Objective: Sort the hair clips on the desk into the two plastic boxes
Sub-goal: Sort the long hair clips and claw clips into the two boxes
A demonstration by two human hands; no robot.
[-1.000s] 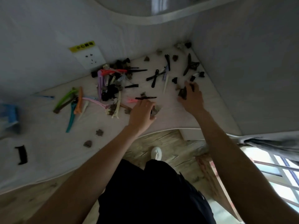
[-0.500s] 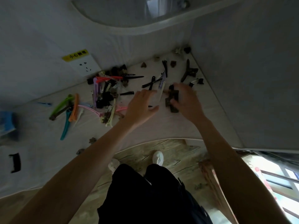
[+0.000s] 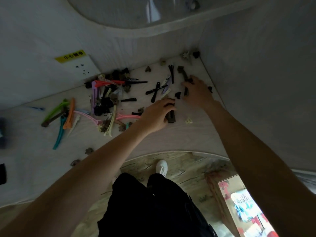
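Clips lie scattered over the desk (image 3: 179, 137), none boxed yet as far as you can see; neither plastic box can be made out with any certainty.

Going left to right: the green clip (image 3: 54, 111), orange clip (image 3: 70, 115) and teal clip (image 3: 59, 134) lie close together, their long axes running from near-left to far-right or nearly straight away from you. The central heap (image 3: 106, 100) is a tangle, with a red clip (image 3: 107, 82) across its top pointing right. Crossed black clips (image 3: 156, 90) sit just right of it.

Your left hand (image 3: 153, 117) has its fingers curled down onto a dark brown clip (image 3: 171, 117), whose long axis points away from you; whether it is truly pinched or only covered, you cannot tell. Your right hand (image 3: 196, 93) has its fingers bent over a long dark clip (image 3: 184, 76) angled toward the far-left, with a small black claw (image 3: 177, 95) just beside the thumb.

Risks, as a judgement: both hands work close together, so one could knock the other's clip. Dragging instead of lifting may sweep the small cream clip (image 3: 189, 120) toward the desk edge. In this dim light you might mistake one dark clip for another and sort it wrong.
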